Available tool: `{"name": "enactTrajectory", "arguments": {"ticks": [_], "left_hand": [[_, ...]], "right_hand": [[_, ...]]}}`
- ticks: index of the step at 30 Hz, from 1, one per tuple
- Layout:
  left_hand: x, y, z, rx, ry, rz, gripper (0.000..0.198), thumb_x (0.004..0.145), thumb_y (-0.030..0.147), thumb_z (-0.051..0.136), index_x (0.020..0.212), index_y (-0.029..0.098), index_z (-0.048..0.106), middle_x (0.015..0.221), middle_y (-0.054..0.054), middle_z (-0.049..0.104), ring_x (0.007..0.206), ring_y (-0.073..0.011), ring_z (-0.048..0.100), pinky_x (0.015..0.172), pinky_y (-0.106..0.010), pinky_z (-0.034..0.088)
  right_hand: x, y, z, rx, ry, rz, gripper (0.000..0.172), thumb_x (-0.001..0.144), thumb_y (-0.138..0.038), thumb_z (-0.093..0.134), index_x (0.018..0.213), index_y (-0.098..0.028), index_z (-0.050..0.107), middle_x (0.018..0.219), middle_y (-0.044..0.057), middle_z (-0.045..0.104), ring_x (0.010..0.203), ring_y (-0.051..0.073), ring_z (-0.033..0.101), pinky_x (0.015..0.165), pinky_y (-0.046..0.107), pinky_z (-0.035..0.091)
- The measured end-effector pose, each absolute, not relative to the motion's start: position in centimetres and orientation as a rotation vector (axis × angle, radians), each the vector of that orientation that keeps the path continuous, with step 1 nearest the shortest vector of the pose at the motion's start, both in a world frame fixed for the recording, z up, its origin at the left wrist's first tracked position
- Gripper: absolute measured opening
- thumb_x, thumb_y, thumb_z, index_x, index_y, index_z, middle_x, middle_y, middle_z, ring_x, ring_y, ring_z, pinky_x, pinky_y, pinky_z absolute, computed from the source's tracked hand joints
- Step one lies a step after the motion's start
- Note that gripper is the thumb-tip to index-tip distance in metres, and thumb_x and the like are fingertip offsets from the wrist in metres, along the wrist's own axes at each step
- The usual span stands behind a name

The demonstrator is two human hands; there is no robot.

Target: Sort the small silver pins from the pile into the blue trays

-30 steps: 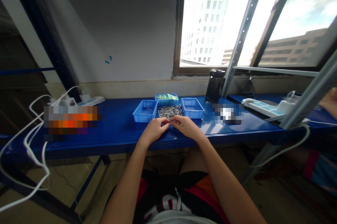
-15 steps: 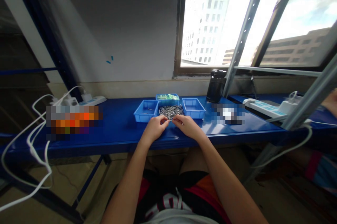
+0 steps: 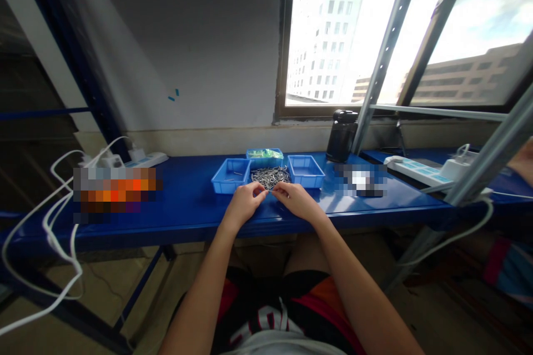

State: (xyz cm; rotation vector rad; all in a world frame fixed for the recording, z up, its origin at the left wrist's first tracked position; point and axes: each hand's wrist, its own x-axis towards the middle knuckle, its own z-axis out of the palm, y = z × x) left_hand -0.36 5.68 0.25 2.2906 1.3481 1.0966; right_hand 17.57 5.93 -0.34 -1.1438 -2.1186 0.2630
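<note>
My left hand (image 3: 244,203) and my right hand (image 3: 296,200) rest on the blue bench (image 3: 183,205), fingertips nearly meeting just in front of a heap of small silver metal pins (image 3: 270,175). Both hands are pinched closed; what the fingers hold is too small to make out. A blue tray (image 3: 230,175) stands left of the heap and another blue tray (image 3: 305,170) stands right of it. Behind the heap is a third blue tray with green pieces (image 3: 264,155).
A black jar (image 3: 341,135) stands at the window sill. White power strips lie at the left (image 3: 141,159) and right (image 3: 416,170), with white cables (image 3: 54,233) hanging off the left edge. Slanted metal struts (image 3: 483,166) cross on the right. Another person's hand (image 3: 522,160) shows at far right.
Between the earliest frame and now the view shifted slightly. Both hands stay at the front of the pin heap, fingers barely moving.
</note>
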Motion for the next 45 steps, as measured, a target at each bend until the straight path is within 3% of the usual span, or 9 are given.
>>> {"name": "enactTrajectory", "arguments": {"ticks": [9,15,25,31,45], "left_hand": [[-0.2,5.1,0.4,2.292,1.263,1.067,0.028,0.08,0.032,0.05,0.101,0.021,0.063,0.072,0.0,0.063,0.062,-0.0131,0.056,0.061,-0.023,0.042],[-0.2,4.9,0.5,2.299,1.127,0.989,0.033,0.08,0.032,0.05,0.109,0.022,0.062,0.072,0.001,0.063,0.058,-0.0106,0.053,0.059,-0.022,0.043],[-0.1,4.7,0.8,2.288,1.197,1.0,0.03,0.08,0.034,0.048,0.103,0.021,0.063,0.073,0.0,0.063,0.062,-0.0124,0.055,0.062,-0.023,0.043],[0.1,4.6,0.9,2.304,1.217,0.952,0.029,0.078,0.033,0.05,0.101,0.02,0.064,0.074,0.0,0.064,0.062,-0.0127,0.056,0.062,-0.023,0.044],[0.1,4.6,0.9,2.324,1.256,0.932,0.017,0.078,0.03,0.049,0.083,0.019,0.061,0.074,0.0,0.064,0.063,-0.0129,0.055,0.06,-0.022,0.041]], "right_hand": [[17.6,6.1,-0.5,-1.142,-2.129,0.268,0.012,0.083,-0.024,0.051,0.08,-0.018,0.06,0.072,0.002,0.064,0.065,0.013,0.057,0.059,0.021,0.038],[17.6,6.1,-0.5,-1.175,-2.146,0.207,0.015,0.083,-0.023,0.051,0.069,-0.016,0.055,0.06,-0.001,0.056,0.057,0.011,0.051,0.053,0.02,0.031],[17.6,6.1,-0.4,-1.172,-2.184,0.186,0.015,0.082,-0.021,0.051,0.068,-0.016,0.055,0.06,-0.001,0.054,0.056,0.01,0.049,0.053,0.02,0.03],[17.4,6.1,-0.4,-1.16,-2.25,0.091,0.01,0.081,-0.014,0.052,0.077,-0.016,0.062,0.07,0.003,0.059,0.068,0.013,0.053,0.061,0.022,0.034],[17.5,6.3,-0.6,-1.15,-2.235,0.122,0.008,0.079,-0.018,0.056,0.077,-0.017,0.064,0.071,0.002,0.06,0.066,0.012,0.053,0.061,0.022,0.036]]}}
